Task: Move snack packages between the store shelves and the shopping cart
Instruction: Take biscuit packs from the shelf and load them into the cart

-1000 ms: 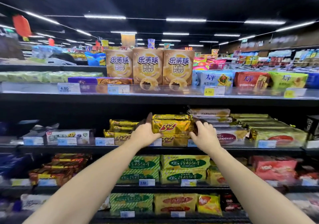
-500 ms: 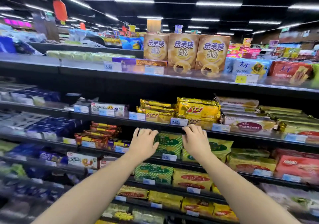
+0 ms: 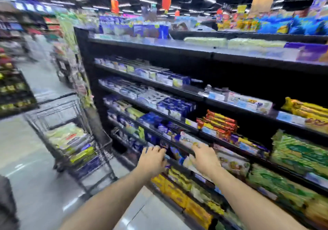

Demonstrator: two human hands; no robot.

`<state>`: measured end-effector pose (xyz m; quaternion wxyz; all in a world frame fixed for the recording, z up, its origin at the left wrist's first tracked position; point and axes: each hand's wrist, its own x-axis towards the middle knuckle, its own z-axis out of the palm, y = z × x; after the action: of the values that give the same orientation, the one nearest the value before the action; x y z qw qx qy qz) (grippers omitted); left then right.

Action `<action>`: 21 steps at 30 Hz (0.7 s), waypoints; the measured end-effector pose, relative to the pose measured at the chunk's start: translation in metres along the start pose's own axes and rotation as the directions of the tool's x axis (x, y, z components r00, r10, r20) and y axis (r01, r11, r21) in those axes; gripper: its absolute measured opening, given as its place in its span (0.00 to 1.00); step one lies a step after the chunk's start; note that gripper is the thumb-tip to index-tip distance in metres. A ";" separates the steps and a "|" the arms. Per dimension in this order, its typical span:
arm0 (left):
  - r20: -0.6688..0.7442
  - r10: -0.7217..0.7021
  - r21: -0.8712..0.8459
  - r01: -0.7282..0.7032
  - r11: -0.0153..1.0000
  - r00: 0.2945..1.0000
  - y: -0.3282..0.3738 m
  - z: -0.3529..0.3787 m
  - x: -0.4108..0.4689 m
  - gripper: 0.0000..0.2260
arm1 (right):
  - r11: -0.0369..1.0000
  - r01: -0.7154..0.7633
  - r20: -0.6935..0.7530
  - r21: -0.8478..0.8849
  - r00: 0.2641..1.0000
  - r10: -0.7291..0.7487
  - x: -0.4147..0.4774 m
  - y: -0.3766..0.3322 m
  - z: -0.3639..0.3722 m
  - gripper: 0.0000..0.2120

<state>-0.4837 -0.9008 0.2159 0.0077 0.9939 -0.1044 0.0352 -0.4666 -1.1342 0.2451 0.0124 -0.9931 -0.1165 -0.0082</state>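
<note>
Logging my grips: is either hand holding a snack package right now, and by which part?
Nothing is held. The left hand and right hand are both empty, fingers loosely spread, in front of the lower shelves.

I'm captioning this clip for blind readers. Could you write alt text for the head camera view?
A person's empty left hand and right hand reach toward stocked snack shelves in a store aisle. To the left stands a wire shopping cart holding several packages. The picture is motion-blurred.
</note>
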 end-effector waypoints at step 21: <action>0.130 -0.549 0.027 0.550 0.834 0.826 -0.376 0.026 0.008 0.18 | 0.749 0.659 0.215 0.066 0.724 -0.656 0.326 -0.355 0.050 0.23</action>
<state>-0.3961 -0.5356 0.1879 0.0162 0.9819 0.1854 -0.0351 -0.2315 -0.7121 0.2096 -0.0119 -0.8817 -0.4612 0.0991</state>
